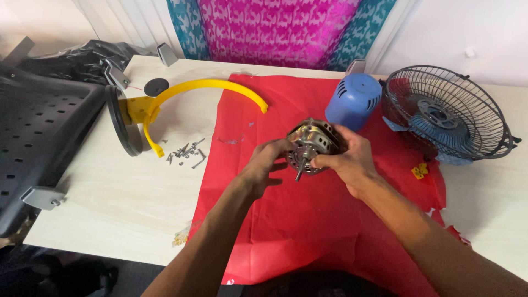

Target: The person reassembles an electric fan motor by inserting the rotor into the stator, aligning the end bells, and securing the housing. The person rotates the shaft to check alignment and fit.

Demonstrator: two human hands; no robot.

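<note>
A bare metal fan motor with its shaft pointing down toward me is held above the red sheet. My right hand wraps around the motor's right side. My left hand grips its left side, fingers by the shaft. Behind the motor lies the blue plastic motor cover. A dark wire fan cage with blue blades inside lies to the right.
A yellow curved bracket on a round black base lies at the left, with several loose screws beside it. A small yellow part sits near the cage. A black perforated chair stands at the table's left edge.
</note>
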